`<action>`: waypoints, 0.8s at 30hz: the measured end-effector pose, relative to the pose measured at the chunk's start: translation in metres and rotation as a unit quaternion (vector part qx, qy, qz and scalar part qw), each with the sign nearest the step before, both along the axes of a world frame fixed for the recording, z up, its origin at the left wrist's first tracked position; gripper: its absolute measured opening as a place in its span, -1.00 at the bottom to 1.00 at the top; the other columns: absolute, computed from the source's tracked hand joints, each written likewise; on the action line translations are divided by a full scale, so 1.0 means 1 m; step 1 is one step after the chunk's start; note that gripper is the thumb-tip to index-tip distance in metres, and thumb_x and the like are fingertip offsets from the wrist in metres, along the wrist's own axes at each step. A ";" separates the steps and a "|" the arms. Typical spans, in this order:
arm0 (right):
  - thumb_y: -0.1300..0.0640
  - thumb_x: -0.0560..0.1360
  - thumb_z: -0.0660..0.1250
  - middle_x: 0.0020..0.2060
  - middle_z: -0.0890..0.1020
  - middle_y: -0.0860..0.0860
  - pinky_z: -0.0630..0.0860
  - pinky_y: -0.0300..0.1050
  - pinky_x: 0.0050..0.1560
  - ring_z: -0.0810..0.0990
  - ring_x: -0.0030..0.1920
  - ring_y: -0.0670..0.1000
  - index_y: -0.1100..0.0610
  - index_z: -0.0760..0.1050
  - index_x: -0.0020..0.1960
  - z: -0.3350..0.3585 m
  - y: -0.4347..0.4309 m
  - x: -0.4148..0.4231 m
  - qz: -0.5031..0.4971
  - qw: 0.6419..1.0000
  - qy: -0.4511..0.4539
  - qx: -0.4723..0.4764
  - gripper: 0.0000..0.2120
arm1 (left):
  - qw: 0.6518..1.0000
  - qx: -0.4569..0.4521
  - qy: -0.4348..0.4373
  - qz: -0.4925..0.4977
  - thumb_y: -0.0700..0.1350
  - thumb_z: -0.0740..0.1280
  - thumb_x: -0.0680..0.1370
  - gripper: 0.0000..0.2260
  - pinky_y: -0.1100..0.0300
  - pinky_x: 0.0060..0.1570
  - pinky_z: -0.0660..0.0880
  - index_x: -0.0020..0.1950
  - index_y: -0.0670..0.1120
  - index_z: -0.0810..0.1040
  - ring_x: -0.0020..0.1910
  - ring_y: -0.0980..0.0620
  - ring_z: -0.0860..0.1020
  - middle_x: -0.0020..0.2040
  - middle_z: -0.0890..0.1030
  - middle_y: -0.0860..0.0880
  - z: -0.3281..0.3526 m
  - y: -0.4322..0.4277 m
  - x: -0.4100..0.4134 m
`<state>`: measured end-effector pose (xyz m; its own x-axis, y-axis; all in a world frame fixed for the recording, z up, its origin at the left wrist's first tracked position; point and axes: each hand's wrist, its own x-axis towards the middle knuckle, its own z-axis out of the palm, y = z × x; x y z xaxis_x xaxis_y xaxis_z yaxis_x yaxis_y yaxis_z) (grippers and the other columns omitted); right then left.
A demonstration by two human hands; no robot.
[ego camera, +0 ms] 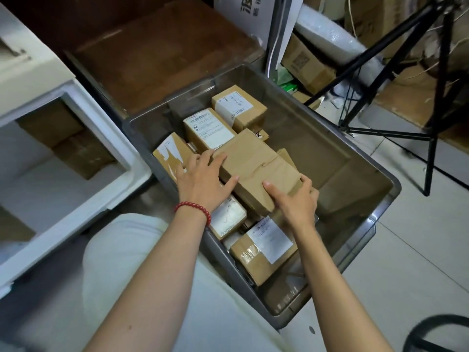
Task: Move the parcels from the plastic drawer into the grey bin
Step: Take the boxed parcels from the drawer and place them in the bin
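Observation:
A long brown taped parcel (256, 166) lies on top of several cardboard parcels inside the grey bin (355, 153). My left hand (203, 179), with a red bead bracelet at the wrist, rests flat on the parcel's left side with straight fingers. My right hand (294, 196) grips the parcel's near right corner, thumb on top and fingers curled round the end. The white plastic drawer (106, 138) stands open at the left, and a few brown parcels (68, 146) lie in its far corner.
A black tripod (431, 110) stands right of the bin on the tiled floor. Cardboard boxes (307, 64) and a plastic-wrapped roll (330, 39) sit behind it. A brown wooden surface (157, 54) lies beyond the bin. A dark cable loop (436, 334) is at the lower right.

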<state>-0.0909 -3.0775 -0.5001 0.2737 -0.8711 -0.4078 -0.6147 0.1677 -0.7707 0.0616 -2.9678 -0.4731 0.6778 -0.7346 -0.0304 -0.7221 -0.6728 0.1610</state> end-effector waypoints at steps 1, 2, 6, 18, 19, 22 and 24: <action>-0.25 0.32 0.48 0.38 0.21 0.05 0.33 0.15 0.33 0.24 0.40 0.11 0.00 0.15 0.46 0.002 -0.001 -0.001 0.015 0.999 0.024 -0.020 -0.13 | 1.000 0.012 -0.003 -0.004 0.30 0.10 0.55 -0.44 -0.14 0.36 0.19 0.50 0.11 0.21 0.44 -0.06 0.21 0.50 0.25 0.02 0.001 0.001 -0.001; -0.28 0.32 0.46 0.42 0.18 0.05 0.30 0.15 0.35 0.20 0.42 0.11 0.03 0.12 0.48 0.004 -0.001 -0.001 0.028 0.998 0.045 -0.039 -0.10 | 1.000 0.024 -0.007 -0.009 0.31 0.09 0.55 -0.43 -0.15 0.37 0.18 0.51 0.11 0.19 0.47 -0.07 0.19 0.52 0.22 0.03 0.002 0.002 -0.002; -0.29 0.37 0.40 0.53 0.09 0.05 0.10 0.17 0.48 0.07 0.51 0.12 0.02 0.02 0.56 0.014 0.002 0.000 0.065 0.983 0.105 -0.133 -0.05 | 0.998 0.043 -0.036 -0.011 0.32 0.08 0.55 -0.42 -0.14 0.39 0.10 0.50 0.09 0.22 0.51 -0.05 0.13 0.52 0.23 0.03 0.012 0.015 -0.004; -0.29 0.53 0.18 0.48 0.30 0.01 0.15 0.13 0.47 0.23 0.47 0.09 -0.03 0.18 0.51 0.059 0.063 0.042 0.273 0.917 0.084 -0.277 -0.36 | 0.989 -0.025 -0.072 0.125 0.23 0.17 0.56 -0.52 -0.06 0.30 0.24 0.41 0.04 0.38 0.39 -0.02 0.32 0.39 0.43 0.03 0.058 0.110 0.007; -0.29 0.53 0.17 0.45 0.33 0.01 0.19 0.12 0.46 0.27 0.45 0.09 -0.03 0.20 0.50 0.063 0.073 0.049 0.293 0.909 0.076 -0.286 -0.37 | 0.987 -0.030 -0.072 0.139 0.23 0.18 0.56 -0.52 -0.04 0.28 0.27 0.41 0.04 0.39 0.37 -0.02 0.34 0.38 0.45 0.03 0.062 0.122 0.010; -0.27 0.53 0.21 0.42 0.38 -0.01 0.27 0.11 0.45 0.33 0.42 0.05 -0.04 0.24 0.48 0.080 0.114 0.073 0.369 0.872 0.049 -0.318 -0.40 | 0.979 -0.052 -0.081 0.178 0.19 0.21 0.55 -0.53 0.00 0.23 0.30 0.40 0.01 0.40 0.37 -0.02 0.35 0.37 0.45 0.03 0.072 0.161 0.017; -0.24 0.54 0.22 0.42 0.39 -0.03 0.24 0.06 0.44 0.32 0.43 0.04 -0.04 0.23 0.48 0.092 0.146 0.090 0.422 0.836 0.024 -0.351 -0.42 | 0.973 -0.057 -0.091 0.204 0.19 0.22 0.55 -0.52 0.01 0.22 0.30 0.41 0.01 0.40 0.37 -0.01 0.34 0.38 0.44 0.04 0.079 0.190 0.020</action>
<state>-0.0007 -2.9319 -0.4084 0.9090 -0.4062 0.0937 -0.3197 -0.8235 -0.4686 0.0813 -2.7776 -0.3943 0.9003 -0.3948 0.1835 -0.4220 -0.8949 0.1453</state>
